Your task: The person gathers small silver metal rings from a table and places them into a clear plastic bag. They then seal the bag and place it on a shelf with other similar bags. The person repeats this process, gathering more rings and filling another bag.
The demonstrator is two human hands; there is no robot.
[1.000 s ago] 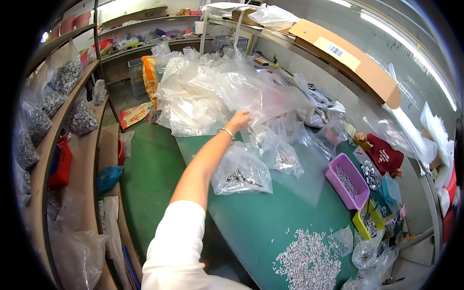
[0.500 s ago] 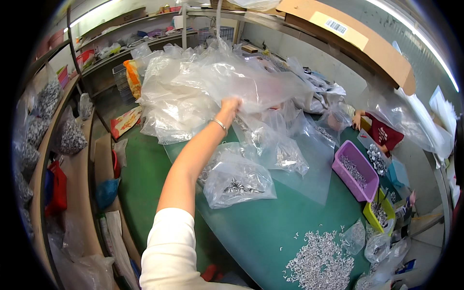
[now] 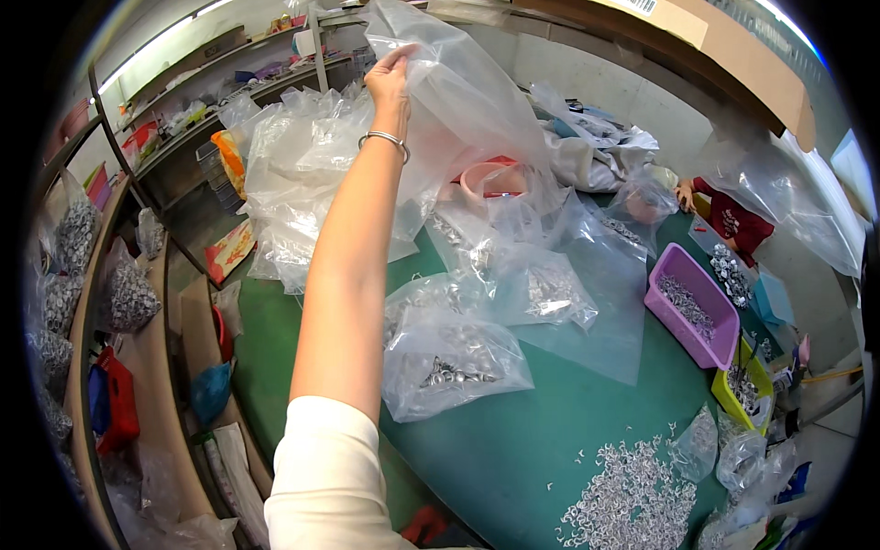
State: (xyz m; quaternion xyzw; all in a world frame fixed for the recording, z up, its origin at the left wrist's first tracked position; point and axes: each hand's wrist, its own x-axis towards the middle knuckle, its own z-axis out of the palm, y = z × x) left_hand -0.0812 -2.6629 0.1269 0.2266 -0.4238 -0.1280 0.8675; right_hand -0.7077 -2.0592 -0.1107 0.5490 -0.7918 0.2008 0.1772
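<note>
My left hand is raised high over the far side of the green table, with a silver bracelet on the wrist. Its fingers are pinched on the top edge of a large clear plastic bag, which hangs down open and looks empty. Below the arm lie two clear bags with small metal parts inside, one near and one further right. A flat clear bag is spread on the table beside them. My right hand is out of view.
A heap of empty clear bags fills the back left of the table. Loose metal parts lie front right, near a purple tray and a yellow tray. Another person's red sleeve is at the right. Shelves with filled bags run along the left.
My left hand has risen from the bag pile, lifting the large clear bag up off the table. The view has shifted closer to the table.
</note>
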